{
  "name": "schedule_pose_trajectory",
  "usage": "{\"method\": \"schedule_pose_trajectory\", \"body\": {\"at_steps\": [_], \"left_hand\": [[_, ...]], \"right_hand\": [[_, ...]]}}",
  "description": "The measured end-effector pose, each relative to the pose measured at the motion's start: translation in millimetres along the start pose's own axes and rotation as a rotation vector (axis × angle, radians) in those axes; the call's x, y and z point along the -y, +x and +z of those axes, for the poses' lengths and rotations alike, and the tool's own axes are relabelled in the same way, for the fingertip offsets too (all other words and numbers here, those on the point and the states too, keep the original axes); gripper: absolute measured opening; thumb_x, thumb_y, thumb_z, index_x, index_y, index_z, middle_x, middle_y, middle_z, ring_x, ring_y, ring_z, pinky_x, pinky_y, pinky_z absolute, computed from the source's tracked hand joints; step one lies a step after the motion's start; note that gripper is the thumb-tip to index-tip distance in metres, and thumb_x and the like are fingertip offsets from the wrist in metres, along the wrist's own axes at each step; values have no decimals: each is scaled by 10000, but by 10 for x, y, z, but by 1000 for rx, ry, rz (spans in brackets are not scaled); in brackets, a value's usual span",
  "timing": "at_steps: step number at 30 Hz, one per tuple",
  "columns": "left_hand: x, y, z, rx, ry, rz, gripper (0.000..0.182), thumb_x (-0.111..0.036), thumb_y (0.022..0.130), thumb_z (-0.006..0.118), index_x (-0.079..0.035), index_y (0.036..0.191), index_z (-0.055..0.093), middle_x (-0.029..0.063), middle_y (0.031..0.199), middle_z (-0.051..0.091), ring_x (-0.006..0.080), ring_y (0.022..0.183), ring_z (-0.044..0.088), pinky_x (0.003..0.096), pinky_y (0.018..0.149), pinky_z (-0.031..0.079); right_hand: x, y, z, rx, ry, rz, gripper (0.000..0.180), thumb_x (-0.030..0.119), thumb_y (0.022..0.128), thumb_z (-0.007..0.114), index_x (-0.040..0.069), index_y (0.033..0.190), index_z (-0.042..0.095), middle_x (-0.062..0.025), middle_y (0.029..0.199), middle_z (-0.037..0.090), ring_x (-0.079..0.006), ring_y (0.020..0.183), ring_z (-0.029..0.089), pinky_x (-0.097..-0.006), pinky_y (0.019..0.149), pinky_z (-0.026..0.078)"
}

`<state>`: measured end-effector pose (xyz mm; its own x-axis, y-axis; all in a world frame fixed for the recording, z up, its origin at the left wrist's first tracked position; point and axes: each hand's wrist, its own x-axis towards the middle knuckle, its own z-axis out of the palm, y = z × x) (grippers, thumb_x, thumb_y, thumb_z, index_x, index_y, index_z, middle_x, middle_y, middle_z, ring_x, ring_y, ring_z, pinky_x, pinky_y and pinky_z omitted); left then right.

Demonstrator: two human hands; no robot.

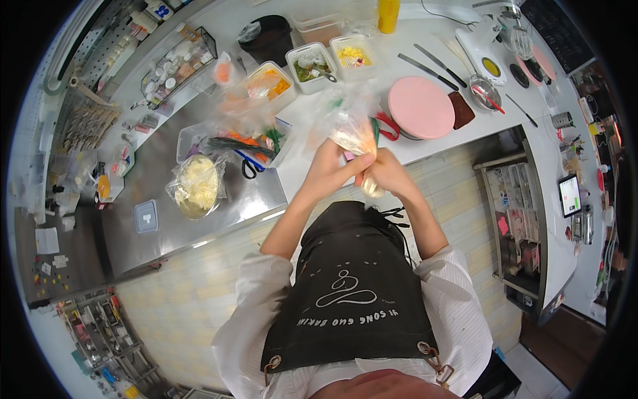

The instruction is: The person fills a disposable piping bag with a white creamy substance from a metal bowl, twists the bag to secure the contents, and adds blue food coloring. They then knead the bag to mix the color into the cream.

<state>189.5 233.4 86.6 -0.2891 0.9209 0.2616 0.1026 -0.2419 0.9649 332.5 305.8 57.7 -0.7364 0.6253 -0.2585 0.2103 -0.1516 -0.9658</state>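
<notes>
A clear plastic piping bag [355, 138] filled with pale cream is held in front of my apron, near the counter's front edge. My left hand [335, 167] grips its left side, the thumb lying across the front. Around the narrowing lower part is my right hand [388, 170], with cream in the bag bulging out below the fingers. The bag's loose upper end spreads over the white counter. To the left, a bowl [196, 187] lined with plastic film holds a mound of pale cream. My fingertips are partly hidden behind the bag.
Black-handled scissors [249, 168] lie beside a tub [285, 144] of coloured bags. A pink round turntable [421, 107] stands right of the bag, with two long spatulas [428, 70] behind it. Containers of cut fruit [352, 57] line the back. A metal bowl [484, 93] sits near a stand mixer [513, 30].
</notes>
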Motion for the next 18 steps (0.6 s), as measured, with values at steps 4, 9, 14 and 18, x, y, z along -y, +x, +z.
{"method": "schedule_pose_trajectory", "body": {"at_steps": [4, 9, 14, 18], "left_hand": [[-278, 478, -66, 155, -539, -456, 296, -78, 929, 462, 16, 1205, 510, 175, 1030, 644, 266, 990, 640, 362, 820, 532], [0, 654, -305, 271, -1099, -294, 257, 4, 831, 395, -1, 1059, 515, 158, 948, 616, 264, 887, 621, 380, 817, 518], [-324, 569, -28, 127, -591, -282, 145, -28, 871, 388, -48, 960, 501, 135, 1010, 610, 247, 978, 596, 396, 897, 485], [-460, 583, 85, 258, -378, -393, 129, -83, 922, 354, -81, 903, 481, 138, 981, 610, 257, 960, 626, 426, 885, 504]], "right_hand": [[95, -80, 88, 259, -169, 148, 345, 329, 966, 523, -1, 917, 609, -69, 579, 622, -122, 551, 623, -275, 517, 455], [243, -246, 47, 187, 204, -166, 189, 176, 953, 571, 35, 1068, 519, -112, 828, 662, -147, 764, 663, -292, 639, 519], [464, -210, -167, 254, 378, -455, 225, 175, 993, 482, 19, 1135, 561, -164, 1123, 607, -171, 1021, 608, -335, 827, 542], [577, -55, -173, 327, 194, -349, 319, 208, 1014, 450, -21, 1002, 671, -99, 896, 662, -121, 823, 622, -272, 709, 521]]}}
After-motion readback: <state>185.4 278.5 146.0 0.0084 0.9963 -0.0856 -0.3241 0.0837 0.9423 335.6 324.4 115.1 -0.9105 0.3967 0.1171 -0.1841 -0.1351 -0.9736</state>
